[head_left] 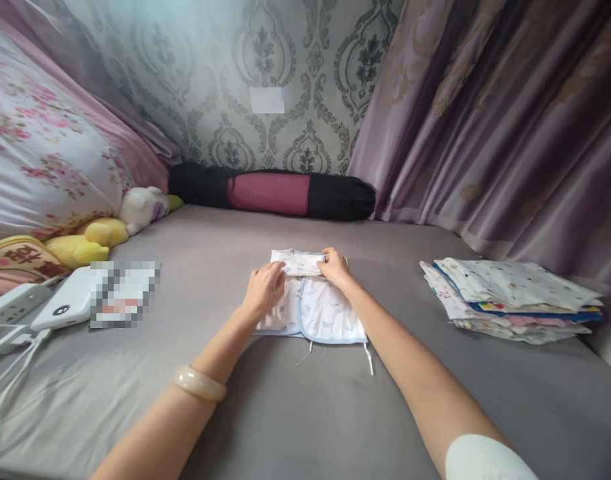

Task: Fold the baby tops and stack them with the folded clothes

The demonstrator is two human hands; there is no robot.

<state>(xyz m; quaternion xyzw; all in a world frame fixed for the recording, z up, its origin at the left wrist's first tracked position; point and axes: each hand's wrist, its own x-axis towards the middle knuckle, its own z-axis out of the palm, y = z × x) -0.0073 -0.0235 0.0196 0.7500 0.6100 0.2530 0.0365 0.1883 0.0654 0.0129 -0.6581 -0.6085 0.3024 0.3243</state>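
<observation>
A small white baby garment [334, 315] with light-blue trim and thin ties lies on the grey bed sheet in front of me. Its far part is folded over into a band across the top. My left hand [266, 287] is closed at the left end of that band, its fingertips on the fabric. At the right end, my right hand [334, 267] pinches the folded cloth between thumb and fingers. Two ties hang out from the near edge onto the sheet. The cloth under my left hand is partly hidden.
To the right lies a stack of folded clothes [518, 297]. A white power bank [72, 300], a power strip [18, 303] and cables [15, 387] are at left, near plush toys [85, 243]. A black and maroon bolster [270, 193] lies along the wall.
</observation>
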